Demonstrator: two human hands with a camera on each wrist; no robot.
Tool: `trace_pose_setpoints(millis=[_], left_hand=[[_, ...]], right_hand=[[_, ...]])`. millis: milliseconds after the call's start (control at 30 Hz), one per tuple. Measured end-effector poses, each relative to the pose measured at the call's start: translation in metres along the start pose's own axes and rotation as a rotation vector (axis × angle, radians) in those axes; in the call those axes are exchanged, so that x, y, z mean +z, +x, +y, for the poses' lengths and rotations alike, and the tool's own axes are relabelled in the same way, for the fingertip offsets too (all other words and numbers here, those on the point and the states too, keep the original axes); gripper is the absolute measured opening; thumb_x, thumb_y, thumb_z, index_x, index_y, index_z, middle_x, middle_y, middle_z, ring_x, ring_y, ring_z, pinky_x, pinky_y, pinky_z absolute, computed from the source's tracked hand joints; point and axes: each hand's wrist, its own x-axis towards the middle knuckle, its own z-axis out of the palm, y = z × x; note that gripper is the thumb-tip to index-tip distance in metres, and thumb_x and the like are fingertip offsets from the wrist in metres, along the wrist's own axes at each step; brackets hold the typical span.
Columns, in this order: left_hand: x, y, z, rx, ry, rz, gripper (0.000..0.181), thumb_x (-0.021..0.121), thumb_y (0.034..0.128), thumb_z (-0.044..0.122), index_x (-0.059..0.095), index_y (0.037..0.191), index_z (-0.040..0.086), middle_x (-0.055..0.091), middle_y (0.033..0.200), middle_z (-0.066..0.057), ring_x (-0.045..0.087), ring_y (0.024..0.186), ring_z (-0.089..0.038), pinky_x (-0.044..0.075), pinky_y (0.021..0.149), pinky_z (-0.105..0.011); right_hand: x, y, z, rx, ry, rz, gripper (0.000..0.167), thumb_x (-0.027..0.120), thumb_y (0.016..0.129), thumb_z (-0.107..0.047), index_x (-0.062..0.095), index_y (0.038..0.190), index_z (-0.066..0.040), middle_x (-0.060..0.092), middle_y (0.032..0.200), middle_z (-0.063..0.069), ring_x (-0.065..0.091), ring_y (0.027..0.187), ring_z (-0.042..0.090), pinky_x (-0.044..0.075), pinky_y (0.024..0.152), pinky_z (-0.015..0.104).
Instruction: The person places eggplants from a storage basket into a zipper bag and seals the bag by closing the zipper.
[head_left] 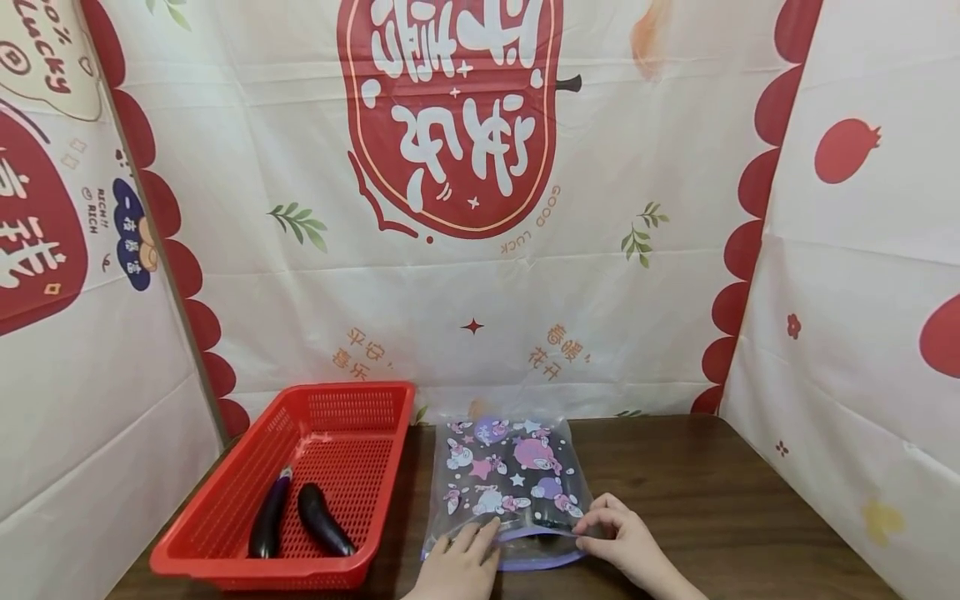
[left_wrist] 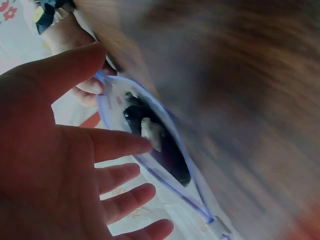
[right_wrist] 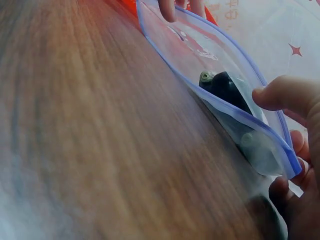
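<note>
A clear zip bag [head_left: 517, 475] printed with pink and purple cartoon figures lies on the table, its purple-edged mouth gaping toward me. Inside are dark eggplants [right_wrist: 229, 92] with pale stem ends, partly hidden by the print; I cannot tell how many. My left hand [head_left: 459, 567] rests with fairly straight fingers at the left of the bag's mouth. At the right corner of the mouth, my right hand [head_left: 628, 537] pinches the bag's edge between thumb and fingers. The left wrist view shows the left fingers spread over the opening.
Left of the bag stands a red plastic basket [head_left: 393, 492] holding two eggplants [head_left: 322, 521]. The dark wooden table [head_left: 675, 475] extends to the right. Printed white cloth [head_left: 480, 292] hangs behind and along both sides.
</note>
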Motion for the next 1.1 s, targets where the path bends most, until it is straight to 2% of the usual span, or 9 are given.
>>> trace_pose_setpoints(millis=[133,267,333,467,567,733,867,1000,1100], left_hand=[[0.006,-0.003,-0.002,-0.02,-0.004,0.019,0.053,0.059,0.0851,0.053,0.066,0.125,0.018,0.047,0.143,0.006,0.046,0.122,-0.016,0.047,0.085,-0.04],[0.003,-0.004,0.0,-0.038,-0.034,0.078,0.051,0.059,0.0878,0.045,0.063,0.128,0.014,0.044,0.145,0.003,0.046,0.121,-0.017,0.05,0.08,-0.041],[0.001,-0.005,0.001,-0.053,-0.063,0.084,0.05,0.059,0.0887,0.042,0.061,0.13,0.013,0.041,0.147,0.003,0.045,0.122,-0.017,0.051,0.078,-0.043],[0.0,-0.009,0.0,-0.069,-0.099,0.072,0.062,0.055,0.0886,0.056,0.058,0.133,0.012,0.037,0.15,0.003,0.043,0.125,-0.018,0.051,0.078,-0.046],[0.003,-0.011,-0.001,-0.062,-0.08,0.104,0.063,0.053,0.0887,0.057,0.058,0.132,0.013,0.038,0.149,0.003,0.044,0.126,-0.018,0.051,0.078,-0.045],[0.007,-0.014,0.003,-0.048,-0.022,0.162,0.053,0.058,0.0889,0.044,0.058,0.132,0.013,0.04,0.148,-0.001,0.044,0.125,-0.018,0.052,0.078,-0.043],[0.006,-0.01,0.003,-0.05,-0.029,0.143,0.053,0.062,0.0858,0.044,0.058,0.132,0.017,0.037,0.149,-0.003,0.041,0.127,-0.021,0.049,0.083,-0.047],[0.005,-0.002,0.004,-0.036,-0.049,0.073,0.057,0.064,0.0809,0.054,0.061,0.129,0.024,0.032,0.152,-0.002,0.037,0.133,-0.024,0.044,0.092,-0.052],[0.003,0.004,0.004,-0.024,-0.06,0.019,0.062,0.064,0.0783,0.064,0.063,0.127,0.025,0.026,0.157,-0.003,0.032,0.138,-0.026,0.039,0.097,-0.055]], right_hand=[[-0.001,-0.001,-0.004,-0.015,0.018,0.012,0.023,0.08,0.069,0.003,0.071,0.078,-0.016,0.052,0.083,0.004,0.042,0.061,0.017,0.035,0.053,0.025],[-0.002,0.001,-0.007,0.019,0.019,0.044,0.023,0.081,0.069,0.0,0.071,0.079,-0.018,0.054,0.084,0.002,0.044,0.064,0.016,0.036,0.055,0.026],[-0.001,0.001,-0.006,0.036,0.014,0.055,0.023,0.082,0.068,0.001,0.071,0.079,-0.017,0.054,0.084,0.003,0.045,0.067,0.019,0.036,0.057,0.028],[-0.001,0.0,-0.006,0.026,0.01,0.044,0.025,0.082,0.067,0.001,0.07,0.079,-0.017,0.054,0.084,0.003,0.045,0.068,0.019,0.035,0.057,0.029],[-0.001,0.0,-0.008,-0.001,0.019,0.046,0.026,0.082,0.067,0.001,0.069,0.077,-0.019,0.054,0.084,0.002,0.045,0.07,0.017,0.034,0.058,0.03],[0.0,-0.001,-0.012,-0.008,0.054,0.114,0.025,0.082,0.068,0.003,0.071,0.077,-0.018,0.055,0.083,0.002,0.049,0.072,0.013,0.038,0.06,0.027],[-0.001,0.001,-0.011,-0.036,0.071,0.153,0.025,0.081,0.069,0.006,0.072,0.079,-0.015,0.055,0.078,0.004,0.048,0.065,0.014,0.038,0.054,0.026],[-0.001,0.001,-0.011,-0.062,0.087,0.132,0.025,0.079,0.07,0.008,0.072,0.08,-0.013,0.056,0.074,0.002,0.046,0.061,0.011,0.037,0.05,0.026],[0.001,0.001,-0.011,-0.061,0.103,0.112,0.024,0.079,0.071,0.008,0.071,0.08,-0.013,0.054,0.07,0.001,0.046,0.059,0.01,0.037,0.048,0.027]])
